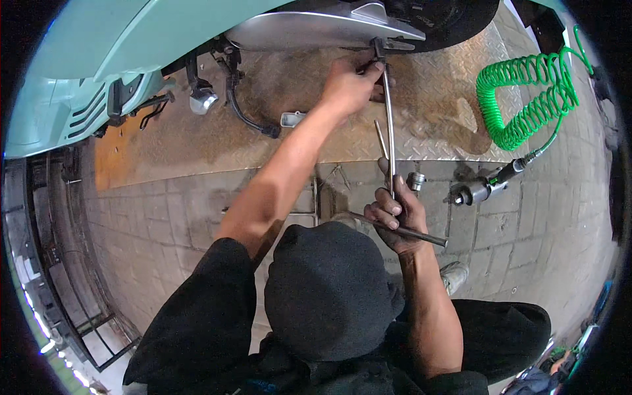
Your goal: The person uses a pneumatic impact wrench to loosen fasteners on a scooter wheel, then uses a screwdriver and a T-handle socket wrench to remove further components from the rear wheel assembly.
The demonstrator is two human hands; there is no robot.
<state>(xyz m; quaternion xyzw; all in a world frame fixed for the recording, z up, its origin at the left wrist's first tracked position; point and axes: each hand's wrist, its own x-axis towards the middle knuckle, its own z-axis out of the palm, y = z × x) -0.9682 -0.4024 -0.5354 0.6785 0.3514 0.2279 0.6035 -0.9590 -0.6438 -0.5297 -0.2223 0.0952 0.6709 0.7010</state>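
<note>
My left hand (349, 84) is closed around the upper end of a long T-handle wrench (389, 118). That end meets the scooter's silver side cover (296, 31) near its right tip; the fitting there is partly hidden by my fingers. Nearer me, my right hand (398, 214) grips the wrench at its dark crossbar, which slants down to the right. A thin metal rod (380, 138) shows beside the shaft, just above my right fingers; whether I hold it I cannot tell. Right of that hand, a silver socket (416, 181) is seen.
The scooter's pale green body (105, 72) fills the upper left, with its stand (201, 99) hanging below. A worn metal plate (447, 118) spans the upper middle. An air impact wrench (477, 191) lies right on a green coiled hose (520, 125). A dark cap (332, 289) covers the lower middle.
</note>
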